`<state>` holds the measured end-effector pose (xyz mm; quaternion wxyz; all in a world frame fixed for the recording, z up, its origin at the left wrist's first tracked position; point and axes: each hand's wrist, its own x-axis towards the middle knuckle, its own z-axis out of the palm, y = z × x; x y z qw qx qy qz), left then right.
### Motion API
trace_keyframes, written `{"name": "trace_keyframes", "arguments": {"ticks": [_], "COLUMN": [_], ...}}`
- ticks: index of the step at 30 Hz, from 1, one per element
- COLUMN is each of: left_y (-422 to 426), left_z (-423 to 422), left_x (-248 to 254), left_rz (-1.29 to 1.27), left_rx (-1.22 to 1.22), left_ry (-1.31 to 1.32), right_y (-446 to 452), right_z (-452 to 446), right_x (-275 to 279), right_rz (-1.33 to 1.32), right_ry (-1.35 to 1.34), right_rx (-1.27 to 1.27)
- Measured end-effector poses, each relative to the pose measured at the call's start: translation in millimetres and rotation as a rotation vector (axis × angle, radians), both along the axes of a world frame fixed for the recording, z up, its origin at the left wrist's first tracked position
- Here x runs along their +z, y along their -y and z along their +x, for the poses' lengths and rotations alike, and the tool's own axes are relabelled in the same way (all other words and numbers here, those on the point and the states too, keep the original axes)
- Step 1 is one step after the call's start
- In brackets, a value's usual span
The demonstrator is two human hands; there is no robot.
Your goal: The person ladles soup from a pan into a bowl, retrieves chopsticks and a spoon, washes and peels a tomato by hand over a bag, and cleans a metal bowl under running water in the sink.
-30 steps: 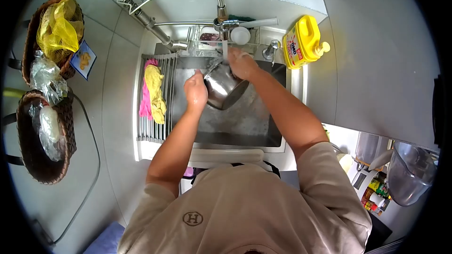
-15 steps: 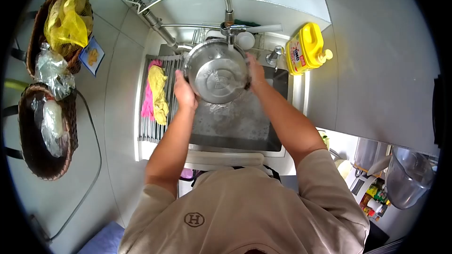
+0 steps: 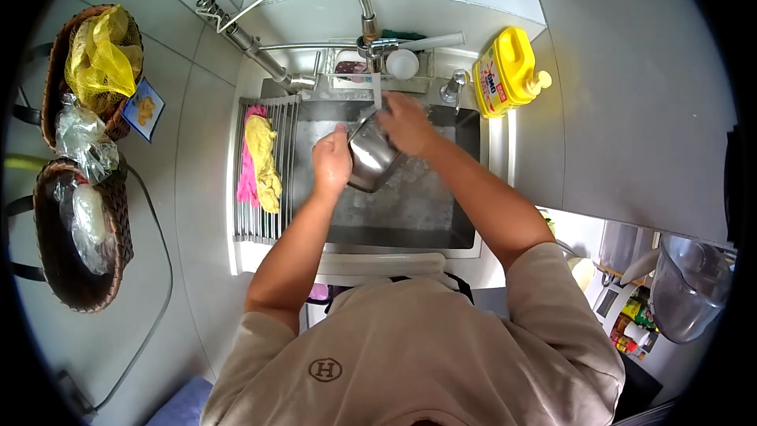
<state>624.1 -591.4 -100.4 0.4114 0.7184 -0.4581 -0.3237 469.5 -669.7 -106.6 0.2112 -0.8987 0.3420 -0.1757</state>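
A shiny stainless steel pot (image 3: pixel 372 156) is tilted on its side over the sink, beneath the tap. My left hand (image 3: pixel 332 159) grips its left edge, thumb up. At the upper right of the pot my right hand (image 3: pixel 407 124) is closed against it, its fingers slightly blurred and partly hidden. Water runs from the tap spout (image 3: pixel 375 88) onto the pot beside the right fingers. Below is the wet sink basin (image 3: pixel 426 217), with suds or splashes on its floor.
Pink and yellow gloves or cloths (image 3: pixel 262 162) lie on the drying rack (image 3: pixel 288 130) at left. A yellow detergent bottle (image 3: pixel 507 75) stands at the right rim, beside a soap dispenser (image 3: pixel 454 88). Two wicker baskets (image 3: pixel 118 213) sit far left; a wire caddy (image 3: pixel 426 83) is behind.
The pot has turned from its round base facing me to its side, and come slightly lower. My right hand has moved inward and up along it, under the stream.
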Motion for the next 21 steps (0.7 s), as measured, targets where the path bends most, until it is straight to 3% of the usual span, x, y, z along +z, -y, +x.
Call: {"name": "trace_keyframes", "arguments": {"ticks": [2, 3, 5, 6, 7, 10, 13, 16, 18, 21], "left_y": [5, 8, 12, 12, 10, 0, -3, -1, 3, 5], "left_z": [-3, -2, 11, 14, 16, 26, 21, 11, 13, 4], "left_x": [-5, -7, -15, -13, -10, -6, -21, -39, -74, -99], "left_rz": [-0.055, -0.051, -0.029, -0.034, -0.035, -0.051, -0.125, 0.014, 0.114, 0.274], "left_rx": [0.022, 0.048, -0.012, -0.011, -0.006, 0.140, 0.353, 0.586, 0.604, 0.403], "left_ry": [-0.081, -0.149, -0.185, -0.328, -0.470, -0.866, -1.178, -1.212, -1.197, -1.119], "right_y": [-19, -19, -8, 3, 23, 24, -4, 4, 15, 24], "right_z": [11, 15, 9, 3, -6, -27, -14, -15, -20, -27], "right_x": [11, 21, 20, 17, 9, -8, -15, -37, -30, 29], "right_rz": [-0.177, -0.086, 0.172, 0.301, 0.660, 1.381, 1.312, 1.344, 1.287, 1.209], "right_ry": [0.167, 0.216, 0.173, 0.152, 0.303, 0.948, 1.260, 1.152, 1.062, 1.012], "right_rx": [0.002, 0.095, -0.062, -0.138, -0.218, -0.452, -0.648, -0.817, -0.867, -0.836]}}
